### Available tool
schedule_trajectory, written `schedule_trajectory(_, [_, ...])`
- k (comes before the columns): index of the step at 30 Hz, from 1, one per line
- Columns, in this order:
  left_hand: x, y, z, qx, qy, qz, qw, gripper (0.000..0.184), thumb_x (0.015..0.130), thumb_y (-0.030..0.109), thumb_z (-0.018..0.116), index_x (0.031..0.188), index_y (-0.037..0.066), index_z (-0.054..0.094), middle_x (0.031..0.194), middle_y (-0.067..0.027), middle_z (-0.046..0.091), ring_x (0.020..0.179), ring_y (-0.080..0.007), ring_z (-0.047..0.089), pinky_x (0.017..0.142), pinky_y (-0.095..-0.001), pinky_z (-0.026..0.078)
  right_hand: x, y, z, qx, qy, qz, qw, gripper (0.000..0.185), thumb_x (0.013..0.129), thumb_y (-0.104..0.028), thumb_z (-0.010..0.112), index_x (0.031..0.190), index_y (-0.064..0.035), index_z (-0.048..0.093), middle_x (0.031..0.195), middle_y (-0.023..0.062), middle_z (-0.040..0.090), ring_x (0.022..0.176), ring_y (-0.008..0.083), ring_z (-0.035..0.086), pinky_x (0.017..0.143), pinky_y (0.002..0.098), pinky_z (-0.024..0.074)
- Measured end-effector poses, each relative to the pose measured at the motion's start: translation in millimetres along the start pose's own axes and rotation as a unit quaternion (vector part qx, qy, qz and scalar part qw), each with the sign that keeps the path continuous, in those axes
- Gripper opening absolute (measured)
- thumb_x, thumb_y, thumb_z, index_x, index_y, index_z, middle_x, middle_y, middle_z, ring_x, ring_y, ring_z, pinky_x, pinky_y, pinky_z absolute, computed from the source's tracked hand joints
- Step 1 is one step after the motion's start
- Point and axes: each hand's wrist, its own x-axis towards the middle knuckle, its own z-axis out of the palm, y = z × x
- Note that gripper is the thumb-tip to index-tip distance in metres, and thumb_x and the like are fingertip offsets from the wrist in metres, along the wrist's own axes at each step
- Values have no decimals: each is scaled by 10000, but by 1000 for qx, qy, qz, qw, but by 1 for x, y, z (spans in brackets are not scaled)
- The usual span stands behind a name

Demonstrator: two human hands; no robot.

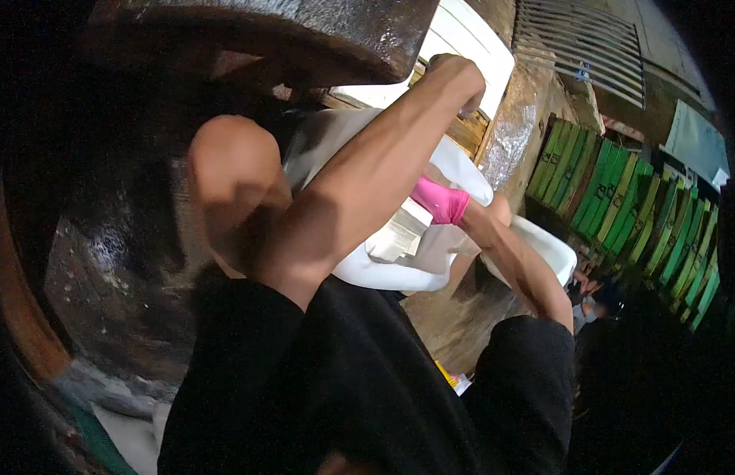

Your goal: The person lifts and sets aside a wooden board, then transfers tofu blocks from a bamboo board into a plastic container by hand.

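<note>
My left hand (461, 79) is bare and bent down over a wooden piece (469, 133) beside a bright white panel (478, 47). Its fingers are mostly hidden, so any hold is unclear. My right hand (437, 201), in a pink glove, reaches into a white tub (391, 279) between my knees. The left forearm covers its fingertips. Just below the glove, a pale, shiny block-like object (401, 236) lies in the tub, with translucent plastic sheeting around it.
A dark, wet wooden surface (336, 32) juts in at the top. Another white container (545, 249) stands right of my right forearm. Green slatted crates (613, 186) line the right side below a metal grille (581, 43). Blurred hands, apparently another person's, show near the crates.
</note>
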Motion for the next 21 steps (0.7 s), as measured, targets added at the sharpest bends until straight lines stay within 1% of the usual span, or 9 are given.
schedule_trajectory(3, [1, 4, 2, -9, 4, 27, 1000, 380, 747, 357, 733, 1088, 195, 694, 1125, -27, 682, 967, -201, 653, 887, -362, 489, 14, 11, 5, -43, 4, -11, 999, 293, 909, -198, 485, 1085, 1, 610, 1127, 138, 620, 1031, 236, 586, 917, 360, 449])
schedule_trajectory(4, [17, -1, 5, 5, 9, 103, 995, 416, 803, 425, 656, 964, 46, 718, 914, -124, 701, 821, -264, 660, 736, -401, 527, 21, 17, 5, -47, 5, -15, 999, 290, 910, -196, 480, 1080, 0, 610, 1126, 140, 620, 1030, 236, 587, 914, 360, 449])
schedule_trajectory(7, [4, 1, 9, 62, 89, 141, 984, 443, 819, 409, 624, 1015, 20, 705, 969, -156, 698, 875, -292, 667, 781, -409, 526, 42, 39, 12, -64, 24, -55, 996, 280, 913, -187, 466, 1066, -4, 612, 1125, 144, 620, 1024, 238, 587, 907, 359, 449])
schedule_trajectory(8, [8, 2, 9, 53, 80, 134, 986, 447, 821, 408, 620, 1018, 15, 702, 972, -160, 697, 878, -295, 667, 782, -411, 526, 46, 42, 18, -126, 44, -96, 986, 278, 914, -184, 461, 1062, -5, 612, 1124, 146, 620, 1023, 238, 588, 904, 358, 449])
schedule_trajectory(11, [12, 0, 11, 38, 59, 115, 991, 457, 823, 408, 609, 1022, 6, 697, 974, -164, 696, 878, -298, 667, 778, -413, 527, 22, 26, 30, -485, 130, -154, 851, 277, 894, -183, 448, 1040, -24, 622, 1085, 195, 630, 997, 334, 604, 894, 395, 460])
schedule_trajectory(13, [9, 2, 9, 43, 63, 115, 990, 458, 820, 410, 605, 1016, 6, 697, 967, -160, 696, 864, -294, 668, 767, -411, 528, 1, 7, 40, -503, 178, -127, 836, 283, 885, -196, 451, 1045, -48, 630, 1069, 208, 628, 988, 372, 601, 886, 411, 468])
schedule_trajectory(16, [2, -1, 8, 41, 50, 131, 989, 463, 815, 410, 605, 987, -11, 695, 928, -164, 694, 825, -283, 666, 733, -404, 529, 13, 17, 42, -384, 217, -172, 881, 330, 930, -272, 516, 1106, -15, 625, 1081, 182, 652, 966, 304, 632, 852, 382, 491])
schedule_trajectory(19, [-4, -2, 6, 60, 56, 122, 989, 475, 813, 421, 607, 954, -25, 694, 861, -168, 689, 760, -283, 659, 691, -399, 528, -5, -6, 34, -233, 213, -182, 931, 324, 890, -244, 540, 1107, -19, 623, 1073, 202, 646, 971, 352, 612, 846, 392, 491])
schedule_trajectory(21, [0, -7, 6, 64, 72, 120, 988, 485, 817, 428, 609, 956, -29, 692, 836, -165, 688, 718, -279, 656, 657, -393, 530, -30, -33, 45, -245, 314, -114, 910, 306, 868, -212, 551, 1095, -22, 630, 1065, 198, 643, 973, 357, 606, 859, 396, 488])
